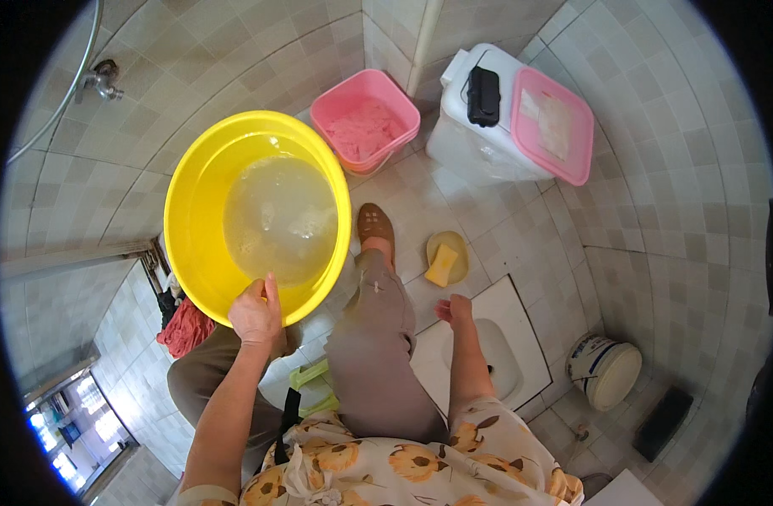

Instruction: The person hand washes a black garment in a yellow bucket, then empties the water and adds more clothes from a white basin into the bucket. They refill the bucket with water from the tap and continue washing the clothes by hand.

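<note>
A large yellow plastic basin [196,209] with cloudy water [279,221] in it stands at the left. My left hand [255,312] grips the basin's near rim, its thumb up over the edge and its fingers partly hidden. To the right, my right hand [456,308] hangs over the squat toilet [509,341], fingers slightly curled, with nothing seen in it. Just beyond that hand a yellow bar of soap [441,265] lies tilted in a shallow beige dish [461,256] on the tiled floor.
A pink bucket [411,126] with pink cloth in it stands by the far corner, left of a white bin [449,101] with a pink lid [582,145]. Red cloth [187,330] lies beside the basin. A white paint bucket [604,373] and a black block [663,424] are at the lower right.
</note>
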A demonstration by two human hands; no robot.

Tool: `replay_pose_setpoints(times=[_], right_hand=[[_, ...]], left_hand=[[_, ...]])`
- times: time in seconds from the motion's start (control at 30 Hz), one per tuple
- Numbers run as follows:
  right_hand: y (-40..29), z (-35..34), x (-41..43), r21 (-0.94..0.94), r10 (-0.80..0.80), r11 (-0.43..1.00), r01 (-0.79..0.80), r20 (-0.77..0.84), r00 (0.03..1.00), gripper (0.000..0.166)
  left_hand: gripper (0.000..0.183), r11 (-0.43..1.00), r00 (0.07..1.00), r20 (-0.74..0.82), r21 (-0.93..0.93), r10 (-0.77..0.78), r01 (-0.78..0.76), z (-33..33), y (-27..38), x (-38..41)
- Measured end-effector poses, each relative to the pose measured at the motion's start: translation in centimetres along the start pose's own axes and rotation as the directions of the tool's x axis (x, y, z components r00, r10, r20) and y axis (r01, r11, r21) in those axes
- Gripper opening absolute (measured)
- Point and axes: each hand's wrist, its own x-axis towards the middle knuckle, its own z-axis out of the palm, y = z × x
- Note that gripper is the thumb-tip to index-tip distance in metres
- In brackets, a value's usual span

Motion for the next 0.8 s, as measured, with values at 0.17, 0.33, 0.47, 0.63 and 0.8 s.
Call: replay_pose_setpoints(times=[0.17, 0.33, 0.47, 0.63, 0.8], right_hand=[[-2.1, 2.2, 3.3, 0.115, -0.102, 0.990, 0.081, 0.189, 0.977, 0.038], [-8.1, 8.2, -0.2, 0.190, -0.206, 0.962, 0.194, 0.044, 0.978, 0.061], [-8.2, 8.1, 0.7, 0.068, -0.201, 0.978, 0.195, 0.086, 0.976, 0.065], [-6.0, 8.4, -0.7, -0.217, -0.097, 0.967, 0.132, 0.165, 0.982, 0.048], [-10.3, 10.2, -6.2, -0.230, -0.332, 0.888, 0.398, 0.279, 0.901, 0.024]], left_hand=[[0.038, 0.999, 0.999, -0.047, -0.047, 0.022, -0.024, 0.0, 0.2, 0.2], [0.038, 0.999, 1.000, -0.024, -0.043, -0.008, 0.007, 0.1, -0.2, 0.0], [0.038, 1.000, 1.000, -0.021, -0.010, -0.002, 0.002, 0.1, 0.3, 0.1], [0.039, 0.999, 0.998, -0.063, -0.040, 0.015, -0.018, 0.1, 0.1, -0.1], [0.038, 0.999, 0.999, -0.010, -0.008, -0.043, 0.043, 0.1, 0.1, -0.3]])
